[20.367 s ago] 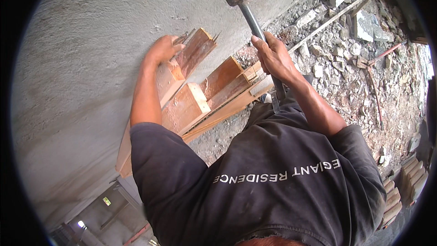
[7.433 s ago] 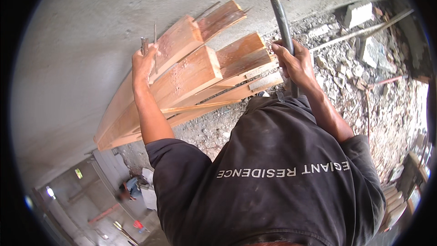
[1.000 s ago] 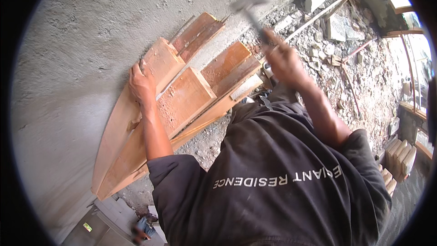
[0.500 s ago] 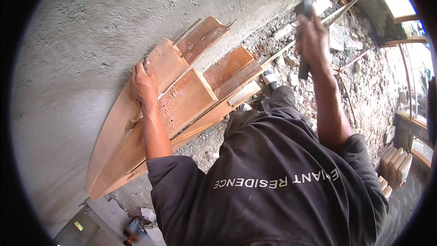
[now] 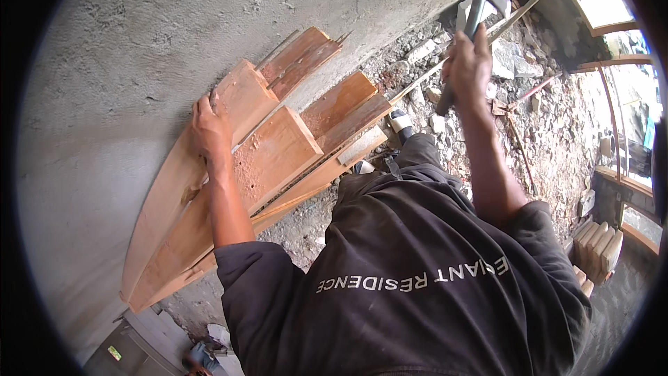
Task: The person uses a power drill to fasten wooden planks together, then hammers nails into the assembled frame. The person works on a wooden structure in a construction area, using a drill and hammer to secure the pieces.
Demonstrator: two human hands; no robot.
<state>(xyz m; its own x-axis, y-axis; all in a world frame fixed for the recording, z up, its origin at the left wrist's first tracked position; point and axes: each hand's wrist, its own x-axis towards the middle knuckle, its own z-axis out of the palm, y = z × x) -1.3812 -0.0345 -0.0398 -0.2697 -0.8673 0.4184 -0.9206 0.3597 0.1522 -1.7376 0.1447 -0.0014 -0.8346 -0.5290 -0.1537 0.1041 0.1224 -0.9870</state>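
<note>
Right hand (image 5: 467,63): closed round the dark handle of a hatchet (image 5: 479,10), fist wrapped, head up and clear of the wood, handle butt sticking out below the fist. Left hand (image 5: 212,129): half curled, palm down, fingers bent over the wall-side edge of a beam. Can't tell if the fingertips pinch anything; too small there. Both forearms come out of a dark shirt (image 5: 417,244) with pale lettering.

Work sits left of the body: two beams side by side, on a slant, narrow gap between. Near beam (image 5: 278,150) has reddish chips (image 5: 252,179) scattered on its face, plus small dark holes. Wall-side beam (image 5: 247,97) is the one under the left hand. Both step down to thinner, darker ends, pointing up and right. A thin loose-looking strip (image 5: 299,198) runs along the near beam's lower side.

One sandaled foot (image 5: 401,124) shows just past the beam ends. Beyond: broken rubble (image 5: 543,132), a long pole (image 5: 515,17) across it, rough grey wall (image 5: 125,63) behind the beams. Stacked tan slabs (image 5: 598,247) far right. Another person (image 5: 202,358), partly cut off, lower left.
</note>
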